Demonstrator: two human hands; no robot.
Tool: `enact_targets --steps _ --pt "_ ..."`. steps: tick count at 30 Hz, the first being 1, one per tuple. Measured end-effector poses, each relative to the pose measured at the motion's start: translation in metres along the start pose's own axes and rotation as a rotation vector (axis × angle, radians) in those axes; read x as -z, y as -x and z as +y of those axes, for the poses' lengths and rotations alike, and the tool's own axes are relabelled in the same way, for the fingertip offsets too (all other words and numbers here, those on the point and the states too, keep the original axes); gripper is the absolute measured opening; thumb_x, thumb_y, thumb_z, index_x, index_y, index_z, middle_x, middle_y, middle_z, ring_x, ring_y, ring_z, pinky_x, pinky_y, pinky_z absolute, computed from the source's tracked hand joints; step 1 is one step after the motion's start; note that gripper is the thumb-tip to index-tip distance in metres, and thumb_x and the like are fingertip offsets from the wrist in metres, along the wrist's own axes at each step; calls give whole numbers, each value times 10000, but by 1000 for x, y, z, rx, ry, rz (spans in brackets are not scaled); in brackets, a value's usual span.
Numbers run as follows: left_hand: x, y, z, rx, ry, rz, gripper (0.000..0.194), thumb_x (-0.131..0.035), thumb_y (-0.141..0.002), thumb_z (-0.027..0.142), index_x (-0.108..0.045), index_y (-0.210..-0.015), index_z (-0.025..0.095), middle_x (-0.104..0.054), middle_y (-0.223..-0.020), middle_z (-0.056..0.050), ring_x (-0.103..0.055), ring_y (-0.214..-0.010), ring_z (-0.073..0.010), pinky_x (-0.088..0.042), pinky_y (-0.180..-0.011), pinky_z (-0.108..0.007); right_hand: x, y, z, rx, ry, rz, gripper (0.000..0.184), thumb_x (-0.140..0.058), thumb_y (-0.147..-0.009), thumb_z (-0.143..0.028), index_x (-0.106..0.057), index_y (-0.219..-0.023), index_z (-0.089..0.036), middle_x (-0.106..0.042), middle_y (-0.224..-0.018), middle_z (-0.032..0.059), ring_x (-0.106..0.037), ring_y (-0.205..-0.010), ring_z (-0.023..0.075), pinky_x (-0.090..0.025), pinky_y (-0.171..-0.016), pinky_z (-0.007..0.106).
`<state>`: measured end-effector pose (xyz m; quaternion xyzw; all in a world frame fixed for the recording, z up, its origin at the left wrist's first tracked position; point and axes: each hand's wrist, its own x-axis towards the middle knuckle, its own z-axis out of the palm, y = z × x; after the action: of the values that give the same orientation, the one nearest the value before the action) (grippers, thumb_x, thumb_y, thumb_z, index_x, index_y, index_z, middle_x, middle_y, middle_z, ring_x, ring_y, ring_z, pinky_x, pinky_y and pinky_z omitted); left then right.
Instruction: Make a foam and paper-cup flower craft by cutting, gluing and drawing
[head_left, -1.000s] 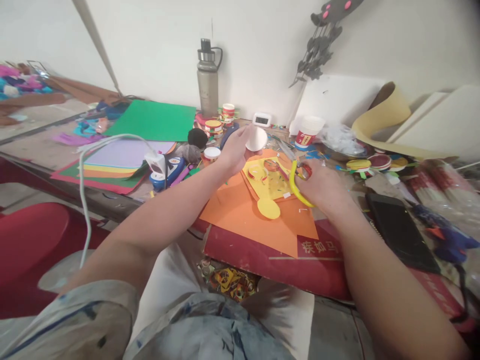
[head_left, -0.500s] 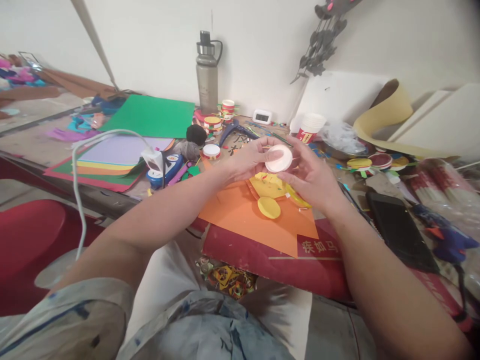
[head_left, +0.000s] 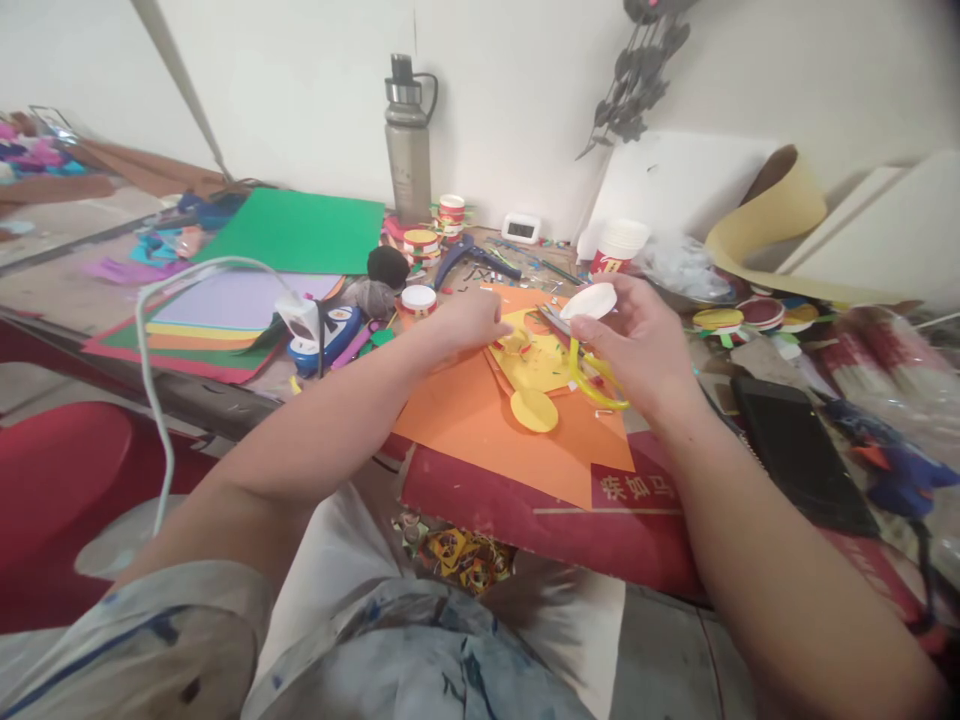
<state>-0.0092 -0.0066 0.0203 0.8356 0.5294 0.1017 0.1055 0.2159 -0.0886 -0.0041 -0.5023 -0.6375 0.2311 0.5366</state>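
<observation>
My right hand grips a white, round, shallow paper cup bottom between thumb and fingers, tilted above the work area. Over the left edge of the yellow paper, my left hand is closed; whatever its curled fingers hold, if anything, is hidden. Beside its fingertips lies a small yellow and red piece. Yellow-handled scissors rest below my right hand. A yellow paper disc lies on the orange sheet, nearer to me.
A hot glue gun, a white-topped small drum and a power strip lie to the left. Behind stand a bottle and paper cups. A phone lies right. A white cable hangs at left.
My left hand has let go of the white cup bottom and moved left and down to the yellow paper. My right hand keeps the cup bottom, now tilted and shifted slightly right.
</observation>
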Motion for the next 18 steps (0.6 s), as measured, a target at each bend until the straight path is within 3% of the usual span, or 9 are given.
enact_targets --steps 3,6,11,14,18 --pt "-4 3 4 -29 -126 -65 179 -650 -950 225 -774 -1038 130 -815 -1080 -142 -751 -992 -269 -504 -769 -327 -3 2 -6 -87 39 -1 487 -861 -803 -431 -687 -1241 -311 -805 -1161 60 -811 -1011 299 -704 -912 529" --pt "-3 6 9 -152 -109 86 240 -543 -982 153 -746 -1107 125 -804 -1112 -149 -746 -1023 -257 -514 -839 -338 -2 4 -13 -128 59 26 517 -868 -798 -419 -696 -1273 -304 -800 -1202 73 -816 -984 300 -710 -872 513" --pt "-2 14 14 -361 3 384 292 -468 -1038 201 -695 -1217 161 -757 -1178 -168 -720 -1008 -259 -516 -862 -368 -2 4 -13 -130 -47 57 651 -887 -784 -421 -667 -1390 -327 -753 -1333 83 -822 -944 285 -728 -822 502" --pt "-5 19 18 -432 139 473 227 -512 -1037 256 -708 -1137 202 -727 -1247 -164 -700 -1030 -261 -505 -862 -373 -9 6 -6 -136 -162 -17 644 -905 -784 -475 -672 -1366 -326 -755 -1304 75 -819 -952 283 -737 -807 514" --pt "-11 24 23 -462 344 494 125 -597 -999 284 -690 -1052 219 -721 -1187 -144 -679 -1031 -262 -504 -939 -401 -19 9 0 -102 -249 -80 663 -904 -799 -572 -667 -1371 -334 -766 -1311 55 -807 -1028 271 -713 -934 545"
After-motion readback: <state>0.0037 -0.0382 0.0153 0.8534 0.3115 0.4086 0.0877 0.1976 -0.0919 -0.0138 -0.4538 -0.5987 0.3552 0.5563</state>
